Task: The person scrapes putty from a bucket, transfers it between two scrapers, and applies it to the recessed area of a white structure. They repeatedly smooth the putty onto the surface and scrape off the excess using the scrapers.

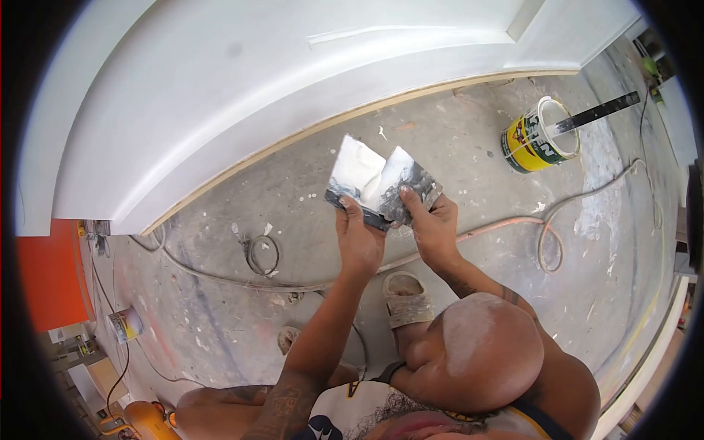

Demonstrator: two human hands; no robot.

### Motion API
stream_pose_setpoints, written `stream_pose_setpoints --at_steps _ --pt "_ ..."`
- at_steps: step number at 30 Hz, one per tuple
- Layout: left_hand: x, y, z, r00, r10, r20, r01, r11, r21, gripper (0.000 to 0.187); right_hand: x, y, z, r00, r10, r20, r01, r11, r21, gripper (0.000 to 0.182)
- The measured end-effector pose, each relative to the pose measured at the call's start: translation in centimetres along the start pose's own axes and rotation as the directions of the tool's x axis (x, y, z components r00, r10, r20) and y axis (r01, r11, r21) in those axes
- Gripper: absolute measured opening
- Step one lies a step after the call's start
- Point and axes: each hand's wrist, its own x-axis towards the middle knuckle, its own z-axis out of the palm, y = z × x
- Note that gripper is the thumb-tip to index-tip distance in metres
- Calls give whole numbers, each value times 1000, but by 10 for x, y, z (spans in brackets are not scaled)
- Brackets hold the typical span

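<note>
My left hand (359,240) grips a flat putty knife (339,182) by its dark lower edge, thumb on top. A thick layer of white putty (357,163) covers its upper part. Closed around the lower right edge of a second putty knife (424,182) is my right hand (437,229), thumb pressed on the face. White putty also coats that blade's upper left part. The two blades meet or overlap at the middle, above the concrete floor. The fingers beneath both are largely hidden.
An open yellow-and-green paint bucket (539,139) stands at right, a dark-handled stick (598,111) leaning out. A hose (506,222) crosses the concrete floor (220,323); a small coil (262,254) lies near it. A white panel (220,88) with a wooden bottom strip (330,126) runs ahead.
</note>
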Motion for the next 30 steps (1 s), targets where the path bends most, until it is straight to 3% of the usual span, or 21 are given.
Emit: stream_pose_setpoints --at_steps 3,7,9,10,12,13,14,15,16,17,18,19,20,21,23,25,26,28,29,30 --pt "-3 -15 -8 991 39 129 -50 995 83 51 8 -11 3 997 -74 -38 70 994 -90 19" --pt "-2 -16 -29 995 -35 95 12 970 242 51 24 -33 -3 972 -232 -29 222 956 -190 19" --pt "4 -8 -43 992 -65 109 24 940 340 45 21 -54 0 987 -152 44 154 987 -36 19" --pt "4 1 -35 991 -131 37 120 970 212 45 20 -59 -5 985 -168 35 170 985 -41 19" --pt "10 17 -31 972 -227 65 219 969 117 46 13 -66 -17 864 -252 436 385 888 -250 27" --pt "10 22 -28 946 -311 85 310 950 24 47 13 -75 -19 865 -258 430 389 886 -252 27" --pt "4 24 -25 934 -216 285 222 975 13 48 14 -88 -17 543 -371 753 780 554 -290 38" --pt "16 23 -47 932 -183 312 -148 593 791 46 15 -95 -16 139 -244 960 986 120 -112 50" --pt "13 25 -47 926 -270 263 147 901 408 45 14 -89 -19 139 -243 960 986 120 -113 50" --pt "10 30 -42 893 -363 265 401 910 -105 44 13 -76 -23 177 -156 972 984 4 -179 57" --pt "7 31 -34 894 -362 264 400 910 -107 44 13 -67 -26 223 -73 972 966 -116 -231 65" --pt "5 32 -19 928 -319 190 332 942 -39 44 17 -64 -31 220 -70 973 967 -113 -227 65" --pt "3 32 -11 959 -260 111 258 966 34 44 22 -64 -38 301 -80 950 936 -168 -310 65" --pt "2 33 -11 958 -251 140 252 968 10 44 26 -64 -43 367 -93 926 900 -215 -379 65" --pt "7 28 -39 968 -223 112 228 973 -30 43 36 -65 -54 498 -68 865 845 -185 -501 64" --pt "12 38 -43 979 -183 93 191 977 -95 40 49 -65 -67 574 -7 819 755 -382 -533 61" --pt "15 43 -39 995 -92 27 93 995 -28 38 51 -62 -68 548 0 836 775 -375 -508 61" --pt "16 50 -21 992 121 -35 -113 978 176 32 52 -59 -72 645 -363 672 760 218 -612 46" --pt "17 50 -30 992 117 -39 -108 979 174 32 47 -62 -62 648 -359 671 758 218 -615 46" --pt "20 51 -45 966 255 47 -240 811 534 32 37 -65 -50 884 -277 377 439 772 -461 33"
